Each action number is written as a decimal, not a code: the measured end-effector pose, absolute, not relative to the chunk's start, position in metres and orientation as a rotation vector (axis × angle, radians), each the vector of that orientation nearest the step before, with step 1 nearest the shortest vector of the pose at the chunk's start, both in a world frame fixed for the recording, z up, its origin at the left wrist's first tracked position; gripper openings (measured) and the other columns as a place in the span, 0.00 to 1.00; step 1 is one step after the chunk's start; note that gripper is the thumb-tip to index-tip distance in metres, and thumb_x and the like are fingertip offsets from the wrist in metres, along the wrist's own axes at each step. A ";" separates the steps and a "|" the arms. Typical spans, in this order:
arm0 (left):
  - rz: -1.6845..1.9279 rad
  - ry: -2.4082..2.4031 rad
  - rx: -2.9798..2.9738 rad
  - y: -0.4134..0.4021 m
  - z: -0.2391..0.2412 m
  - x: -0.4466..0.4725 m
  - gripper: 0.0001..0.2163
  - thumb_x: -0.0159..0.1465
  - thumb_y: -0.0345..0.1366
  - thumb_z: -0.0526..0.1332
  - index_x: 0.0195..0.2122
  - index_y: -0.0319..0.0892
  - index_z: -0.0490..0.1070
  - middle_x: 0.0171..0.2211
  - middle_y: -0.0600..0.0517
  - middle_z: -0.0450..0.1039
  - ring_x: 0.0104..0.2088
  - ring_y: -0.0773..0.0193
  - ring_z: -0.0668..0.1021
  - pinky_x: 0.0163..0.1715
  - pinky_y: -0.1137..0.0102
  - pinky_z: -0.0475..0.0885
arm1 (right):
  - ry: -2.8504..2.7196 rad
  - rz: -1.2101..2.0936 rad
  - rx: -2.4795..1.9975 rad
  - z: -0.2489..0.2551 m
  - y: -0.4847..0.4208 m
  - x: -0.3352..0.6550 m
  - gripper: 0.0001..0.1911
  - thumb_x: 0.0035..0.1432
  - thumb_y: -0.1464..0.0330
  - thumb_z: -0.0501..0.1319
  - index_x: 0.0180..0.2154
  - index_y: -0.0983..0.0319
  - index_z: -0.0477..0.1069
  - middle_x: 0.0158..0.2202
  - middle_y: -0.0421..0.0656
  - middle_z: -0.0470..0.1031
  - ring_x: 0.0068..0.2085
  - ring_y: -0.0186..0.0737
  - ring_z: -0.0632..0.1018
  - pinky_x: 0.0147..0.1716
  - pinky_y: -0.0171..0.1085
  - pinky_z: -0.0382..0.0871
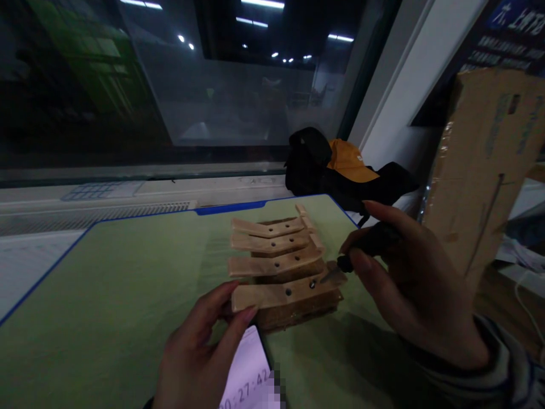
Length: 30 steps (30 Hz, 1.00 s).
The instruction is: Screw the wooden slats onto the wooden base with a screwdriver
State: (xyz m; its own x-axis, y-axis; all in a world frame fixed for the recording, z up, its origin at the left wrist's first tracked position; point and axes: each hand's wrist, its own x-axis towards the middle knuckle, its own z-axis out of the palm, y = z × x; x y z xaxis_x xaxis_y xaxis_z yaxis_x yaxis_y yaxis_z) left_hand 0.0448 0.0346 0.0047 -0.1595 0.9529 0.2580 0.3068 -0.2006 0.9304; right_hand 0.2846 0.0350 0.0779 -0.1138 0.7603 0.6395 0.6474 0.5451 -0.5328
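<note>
My left hand (200, 341) pinches the left end of the nearest bent wooden strip (264, 296) between thumb and fingers. In my right hand (409, 272) is a screwdriver (374, 241) with a black handle, its metal shaft slanting down to the left. The tip is close to a small screw (312, 284) in the strip's right-hand hole; whether they touch I cannot tell. Several similar strips with paired holes lie side by side behind it, across a brown wooden base (298, 313). A short wooden piece (310, 228) lies crosswise at their far right ends.
A phone (249, 369) showing clock digits lies partly behind my left hand on the green mat (128, 284) with blue edging. Beyond stand a black bag (306, 162) and an orange cap (351, 162) beside the window. A large cardboard box (481, 170) is at the right.
</note>
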 end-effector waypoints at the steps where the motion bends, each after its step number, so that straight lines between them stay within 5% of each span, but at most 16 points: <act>1: 1.377 1.477 1.508 0.035 0.005 0.045 0.12 0.55 0.41 0.66 0.39 0.44 0.76 0.34 0.50 0.81 0.30 0.58 0.82 0.30 0.68 0.81 | -1.824 0.162 -1.168 0.077 0.036 0.284 0.31 0.60 0.71 0.58 0.62 0.49 0.52 0.39 0.43 0.72 0.37 0.42 0.75 0.31 0.40 0.74; 30: 1.322 1.488 1.492 0.034 0.013 0.045 0.13 0.55 0.43 0.66 0.39 0.45 0.76 0.33 0.50 0.81 0.31 0.57 0.83 0.28 0.67 0.81 | -1.824 0.213 -1.196 0.069 0.042 0.285 0.31 0.60 0.69 0.60 0.61 0.48 0.53 0.40 0.42 0.70 0.39 0.42 0.74 0.34 0.42 0.70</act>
